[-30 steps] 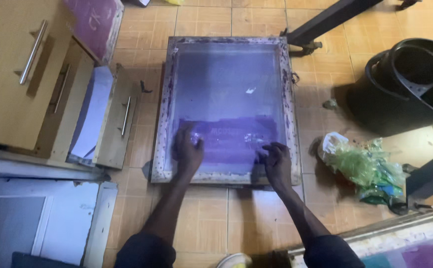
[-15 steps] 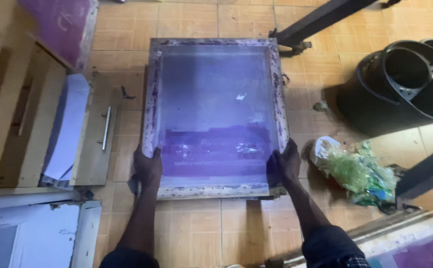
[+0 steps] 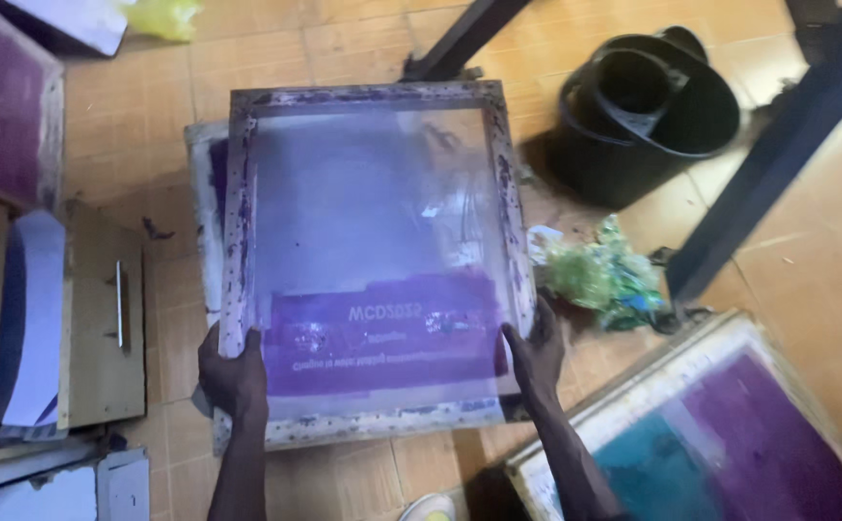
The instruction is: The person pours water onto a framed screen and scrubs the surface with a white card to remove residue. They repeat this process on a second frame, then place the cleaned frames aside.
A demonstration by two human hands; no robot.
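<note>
Purple-stained screen frame [image 3: 368,251] up off the tiles: my left hand [image 3: 235,376] and right hand [image 3: 535,349] clamp its side rails.

Purple-stained printing screen [image 3: 373,260], rectangular, wood-framed, centre floor; a second purple-and-teal screen [image 3: 720,434] lower right; crumpled green plastic wrapper [image 3: 599,275] just beside it.

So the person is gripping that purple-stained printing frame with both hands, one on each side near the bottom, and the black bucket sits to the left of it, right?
Not quite. Both hands, left hand and right hand, do grip the printing frame at its sides near the bottom, but the black bucket sits to the right of it, as the head view shows.
</note>
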